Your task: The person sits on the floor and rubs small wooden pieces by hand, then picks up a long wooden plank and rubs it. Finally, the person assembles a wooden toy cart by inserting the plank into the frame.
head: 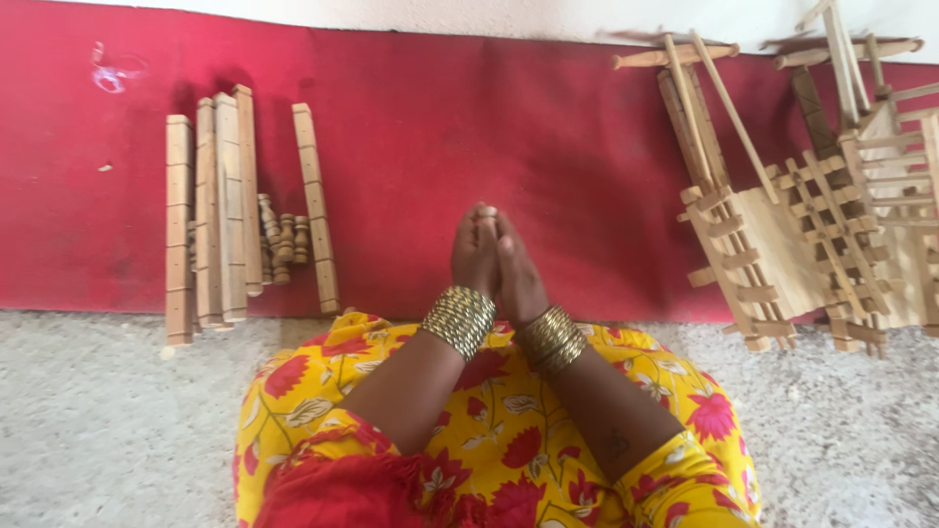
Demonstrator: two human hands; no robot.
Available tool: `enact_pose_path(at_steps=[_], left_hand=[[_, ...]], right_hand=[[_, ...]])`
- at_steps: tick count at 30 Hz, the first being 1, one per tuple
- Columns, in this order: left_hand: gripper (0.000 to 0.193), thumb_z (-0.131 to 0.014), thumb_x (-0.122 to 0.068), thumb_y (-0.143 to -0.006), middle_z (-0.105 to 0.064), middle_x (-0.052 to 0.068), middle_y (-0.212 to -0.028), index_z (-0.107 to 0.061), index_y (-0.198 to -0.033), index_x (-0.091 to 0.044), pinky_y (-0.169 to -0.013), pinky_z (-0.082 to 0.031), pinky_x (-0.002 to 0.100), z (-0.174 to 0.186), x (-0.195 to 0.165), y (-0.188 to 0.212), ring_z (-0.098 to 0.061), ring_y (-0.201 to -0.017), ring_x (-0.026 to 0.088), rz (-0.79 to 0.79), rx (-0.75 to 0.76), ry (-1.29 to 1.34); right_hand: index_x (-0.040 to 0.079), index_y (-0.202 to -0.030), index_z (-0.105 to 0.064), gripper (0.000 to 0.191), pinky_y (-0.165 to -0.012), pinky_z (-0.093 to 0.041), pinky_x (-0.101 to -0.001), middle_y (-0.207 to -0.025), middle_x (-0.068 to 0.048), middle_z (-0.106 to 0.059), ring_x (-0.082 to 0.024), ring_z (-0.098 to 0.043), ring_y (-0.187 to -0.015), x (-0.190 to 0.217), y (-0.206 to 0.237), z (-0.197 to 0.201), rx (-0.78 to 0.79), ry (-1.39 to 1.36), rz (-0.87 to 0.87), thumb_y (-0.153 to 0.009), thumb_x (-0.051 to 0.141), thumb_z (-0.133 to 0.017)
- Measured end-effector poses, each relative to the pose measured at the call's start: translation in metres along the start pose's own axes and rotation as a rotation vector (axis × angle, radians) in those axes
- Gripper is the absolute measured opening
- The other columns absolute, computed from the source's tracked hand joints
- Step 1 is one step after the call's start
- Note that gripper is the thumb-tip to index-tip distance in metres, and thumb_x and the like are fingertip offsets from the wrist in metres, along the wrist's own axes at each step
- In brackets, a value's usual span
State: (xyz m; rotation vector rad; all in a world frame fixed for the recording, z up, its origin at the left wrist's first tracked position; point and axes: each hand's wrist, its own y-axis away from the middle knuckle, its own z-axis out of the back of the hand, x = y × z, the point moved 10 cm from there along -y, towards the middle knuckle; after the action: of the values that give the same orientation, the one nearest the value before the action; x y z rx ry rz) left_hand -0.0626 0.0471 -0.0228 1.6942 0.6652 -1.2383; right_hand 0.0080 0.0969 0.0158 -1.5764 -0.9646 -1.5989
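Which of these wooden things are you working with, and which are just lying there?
With the hands:
- Nothing wooden; left hand and right hand are pressed together, palms touching, holding nothing.
- Nearest: wooden strips and small turned pegs, to the left.

Just lying about:
- Built wooden frames, to the right.
- Red mat.
- Clear scrap on it.

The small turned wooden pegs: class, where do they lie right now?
In the head view, the small turned wooden pegs lie on the red mat at the left, between the bundle of long slats and a single slat.
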Motion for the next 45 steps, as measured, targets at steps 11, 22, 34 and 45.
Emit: enact_pose_path(at_steps=[11,22,34,45], left_hand=[[0.042,-0.042,-0.035,-0.111,-0.067,0.012,-0.104,-0.065,-0.125,-0.002,-0.079,-0.056,0.036,-0.039,0.015,0.035,-0.065,-0.092,0.021,-0.013,0.217,-0.121],[0.032,-0.058,-0.028,-0.106,-0.062,0.009,-0.081,-0.077,-0.119,-0.006,-0.064,-0.048,0.036,-0.044,0.060,0.032,-0.055,-0.071,0.018,0.075,0.289,-0.037],[0.037,-0.065,-0.043,-0.096,-0.070,0.001,-0.079,-0.072,-0.094,-0.006,-0.061,-0.055,0.029,0.011,0.029,0.008,-0.064,-0.072,0.011,0.171,-0.005,0.159],[0.038,-0.065,-0.041,-0.099,-0.055,-0.003,-0.061,-0.068,-0.086,-0.006,-0.038,-0.031,0.023,-0.007,0.047,0.009,-0.043,-0.045,0.004,0.222,0.069,0.231]], right_hand=[[0.000,-0.152,-0.033,0.069,-0.110,-0.047,-0.0427,-0.146,-0.022,-0.050,-0.034,-0.052,-0.133,-0.027,-0.016,0.038,-0.132,-0.326,-0.204,-0.103,0.049,-0.033],[0.000,-0.112,-0.059,0.036,-0.068,-0.058,-0.0361,-0.076,-0.006,-0.060,-0.022,-0.066,-0.072,-0.077,-0.024,0.062,-0.218,-0.642,-0.435,-0.108,0.032,-0.044],[-0.002,-0.153,-0.029,0.058,-0.106,-0.048,-0.0346,-0.136,-0.018,-0.055,-0.023,-0.057,-0.124,-0.037,-0.008,0.008,-0.141,-0.094,-0.022,-0.109,0.035,-0.035],[0.004,-0.129,-0.050,0.037,-0.054,-0.043,-0.0210,-0.080,0.003,-0.049,-0.004,-0.044,-0.064,-0.054,-0.014,0.030,-0.144,-0.205,-0.254,-0.110,0.034,-0.038]])
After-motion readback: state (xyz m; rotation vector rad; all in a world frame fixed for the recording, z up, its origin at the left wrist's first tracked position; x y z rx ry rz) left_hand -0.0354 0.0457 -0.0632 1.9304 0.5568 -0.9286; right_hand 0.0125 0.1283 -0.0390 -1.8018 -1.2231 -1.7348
